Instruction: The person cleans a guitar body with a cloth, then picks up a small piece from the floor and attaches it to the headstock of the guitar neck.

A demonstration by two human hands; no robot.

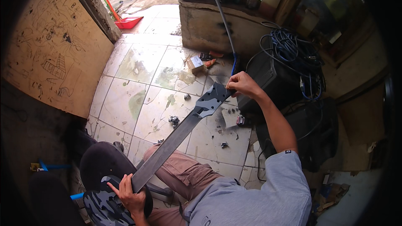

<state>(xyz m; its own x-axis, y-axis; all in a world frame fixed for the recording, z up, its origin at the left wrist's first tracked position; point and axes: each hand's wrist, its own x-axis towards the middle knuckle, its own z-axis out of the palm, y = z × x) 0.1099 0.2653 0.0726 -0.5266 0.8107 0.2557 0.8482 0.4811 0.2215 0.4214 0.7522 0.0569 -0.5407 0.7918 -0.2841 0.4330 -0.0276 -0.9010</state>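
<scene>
Guitar [168,147] slanting over one thigh [190,170], its body [94,205] at the near edge of a black seat [100,159]: the left hand [130,194] grasps the base of the neck [185,129], while the right hand [243,84], fingertips pinched narrow, works at the headstock [213,96], seemingly detail handling, next calling for steady support.

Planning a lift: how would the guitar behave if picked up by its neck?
The guitar is likely stiff: its long neck looks straight. It may swing body-down, since its camouflage body is far broader.
</scene>
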